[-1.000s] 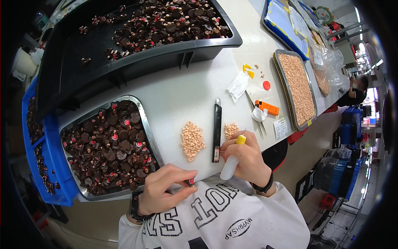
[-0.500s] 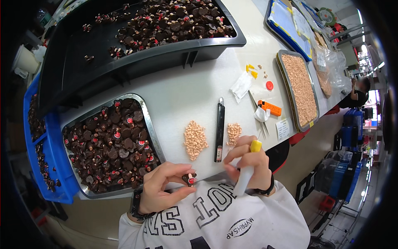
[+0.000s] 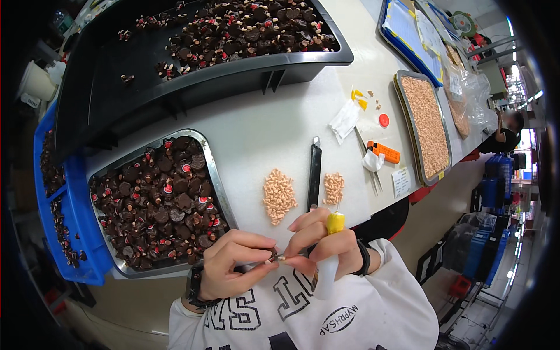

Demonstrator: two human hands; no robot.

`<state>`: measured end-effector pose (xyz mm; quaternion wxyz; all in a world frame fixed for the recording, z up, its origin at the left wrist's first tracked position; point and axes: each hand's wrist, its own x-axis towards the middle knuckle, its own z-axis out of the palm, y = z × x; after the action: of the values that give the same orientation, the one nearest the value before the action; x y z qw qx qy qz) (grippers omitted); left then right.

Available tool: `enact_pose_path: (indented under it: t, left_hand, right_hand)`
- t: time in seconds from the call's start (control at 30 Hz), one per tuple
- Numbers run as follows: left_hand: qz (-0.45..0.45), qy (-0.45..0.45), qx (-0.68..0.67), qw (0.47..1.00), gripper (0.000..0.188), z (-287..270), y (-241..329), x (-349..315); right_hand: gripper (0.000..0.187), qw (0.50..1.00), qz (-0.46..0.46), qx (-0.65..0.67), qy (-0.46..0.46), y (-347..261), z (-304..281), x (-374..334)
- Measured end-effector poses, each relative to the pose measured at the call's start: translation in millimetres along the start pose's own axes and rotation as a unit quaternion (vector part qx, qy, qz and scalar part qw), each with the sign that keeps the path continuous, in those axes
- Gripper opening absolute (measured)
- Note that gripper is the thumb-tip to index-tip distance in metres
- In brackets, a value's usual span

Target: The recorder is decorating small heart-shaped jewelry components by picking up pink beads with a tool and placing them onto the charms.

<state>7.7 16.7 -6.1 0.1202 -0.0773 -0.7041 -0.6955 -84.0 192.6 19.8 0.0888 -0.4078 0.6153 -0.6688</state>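
My left hand (image 3: 236, 262) pinches a small dark brown figure (image 3: 275, 256) between thumb and fingertips, in front of my shirt. The thumb and forefinger of my right hand (image 3: 326, 248) meet at its right side, by a tiny pale bit; the fingers hide most of it. Tucked in the same right hand is a white glue bottle (image 3: 324, 279) with a yellow cap and a thin tip pointing up. Just beyond my hands lie a larger pile of beige bits (image 3: 279, 195), a black utility knife (image 3: 315, 169) and a smaller beige pile (image 3: 333, 188).
A metal tray (image 3: 217, 175) full of brown figures stands at left, beside a blue bin (image 3: 87, 233). Behind is a large black bin (image 3: 204, 73). Tweezers (image 3: 374, 182), an orange block (image 3: 383, 152), a red cap (image 3: 384, 120) and a tray of beige bits (image 3: 402, 105) lie right.
My right hand has moved left, with the glue bottle, to meet my left hand at the brown figure. The figure has turned and shows less of its red part.
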Motion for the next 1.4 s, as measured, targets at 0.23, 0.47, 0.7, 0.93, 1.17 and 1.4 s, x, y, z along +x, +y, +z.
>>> enact_pose_path:
  t: [0.23, 0.47, 0.7, 0.93, 1.17, 1.4]
  left_hand:
    - [0.045, -0.006, 0.021, 0.999, 0.031, -2, 3, 4]
    - [0.093, 0.008, 0.010, 0.996, 0.030, 2, -2, 0]
    - [0.155, -0.001, 0.011, 0.988, 0.028, 2, -6, 0]
    - [0.202, -0.051, 0.075, 0.975, 0.031, -2, -2, 4]
    - [0.056, -0.022, 0.055, 0.997, 0.035, -3, 10, 2]
    - [0.033, -0.050, 0.082, 0.995, 0.032, -21, 32, 2]
  right_hand:
    - [0.043, 0.998, -0.018, -0.043, -0.049, 6, 0, -2]
    - [0.041, 0.999, 0.005, -0.004, -0.046, 5, 3, -3]
    - [0.039, 0.994, 0.053, 0.068, -0.068, 6, 4, -6]
    - [0.044, 0.990, 0.080, 0.095, -0.070, 5, 2, -7]
    - [0.048, 0.997, -0.008, -0.022, -0.070, 2, -4, -2]
    - [0.042, 0.992, -0.054, -0.104, -0.042, 2, -3, -3]
